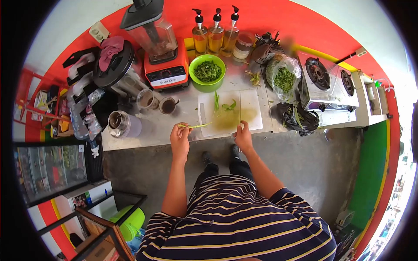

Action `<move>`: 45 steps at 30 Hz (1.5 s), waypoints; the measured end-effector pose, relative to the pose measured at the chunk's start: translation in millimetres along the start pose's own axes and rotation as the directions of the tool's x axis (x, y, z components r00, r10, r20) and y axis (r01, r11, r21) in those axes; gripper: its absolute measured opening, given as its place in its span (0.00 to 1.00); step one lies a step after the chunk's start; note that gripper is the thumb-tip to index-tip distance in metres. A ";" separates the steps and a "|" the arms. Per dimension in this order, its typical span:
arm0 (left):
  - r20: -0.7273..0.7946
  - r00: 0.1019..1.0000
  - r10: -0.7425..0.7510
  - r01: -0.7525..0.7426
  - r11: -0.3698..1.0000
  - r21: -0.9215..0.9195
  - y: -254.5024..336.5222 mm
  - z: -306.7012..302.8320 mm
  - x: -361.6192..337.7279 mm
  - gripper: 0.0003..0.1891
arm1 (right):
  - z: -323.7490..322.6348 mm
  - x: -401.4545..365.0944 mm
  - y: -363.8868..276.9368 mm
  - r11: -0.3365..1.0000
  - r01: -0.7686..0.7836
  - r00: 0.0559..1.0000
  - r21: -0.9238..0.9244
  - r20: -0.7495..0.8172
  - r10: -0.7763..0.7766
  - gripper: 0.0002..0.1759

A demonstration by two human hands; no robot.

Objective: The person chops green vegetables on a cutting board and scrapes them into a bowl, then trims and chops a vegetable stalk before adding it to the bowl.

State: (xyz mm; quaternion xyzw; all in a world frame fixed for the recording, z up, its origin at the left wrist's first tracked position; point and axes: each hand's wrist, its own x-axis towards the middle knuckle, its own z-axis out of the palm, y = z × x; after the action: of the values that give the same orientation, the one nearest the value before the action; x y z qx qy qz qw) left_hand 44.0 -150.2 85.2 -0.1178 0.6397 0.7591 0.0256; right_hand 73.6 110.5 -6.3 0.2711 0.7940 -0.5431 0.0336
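My left hand (180, 135) is closed, pinching a thin, pale green stalk (198, 126) that points right toward the board. My right hand (244, 135) is closed round a knife (240, 111), whose narrow blade shows almost edge-on over the board; its handle is mostly hidden in the fingers. Beneath the blade lies a white cutting board (254, 102), stained green in places. Some green leafy pieces (229, 105) rest on it, with a longer green piece (216, 101) at its upper left. Behind the board, a green bowl (222, 65) holds chopped greens (207, 71).
Left of the board stand two cups (167, 105), a steel flask (124, 125) and a red blender (165, 71). Pump bottles (216, 39) line the back wall. To the right are a bag of chopped greens (284, 79), a black plastic bag (298, 117) and a gas stove (328, 82).
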 end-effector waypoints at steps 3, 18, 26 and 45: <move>0.016 1.000 -0.017 0.018 0.999 -0.035 -2.1 -12.3 0.1 0.03 | 26.1 -15.7 -14.9 0.995 0.072 0.997 -0.073 -0.034 -0.075 0.22; 0.121 0.991 -0.049 0.052 0.998 -0.022 -1.2 39.1 -1.8 0.04 | -9.9 -8.6 -23.5 0.985 0.117 0.983 0.123 0.124 -0.133 0.22; 0.260 0.965 0.002 -0.060 0.975 0.214 -74.6 120.7 17.9 0.02 | -95.7 -8.6 -9.6 0.989 -0.017 0.999 0.149 -0.030 0.021 0.24; 0.501 0.792 0.349 -0.578 0.164 0.800 -85.5 157.4 21.6 0.11 | -78.5 -12.3 -25.2 0.721 0.355 0.935 -0.595 0.248 -0.256 0.22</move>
State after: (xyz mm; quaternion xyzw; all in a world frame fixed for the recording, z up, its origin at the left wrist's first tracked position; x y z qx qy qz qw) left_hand 16.3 16.6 22.3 0.1976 0.9495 0.2296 -0.0820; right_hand 91.2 168.1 51.2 0.0681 0.9583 -0.2622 0.0911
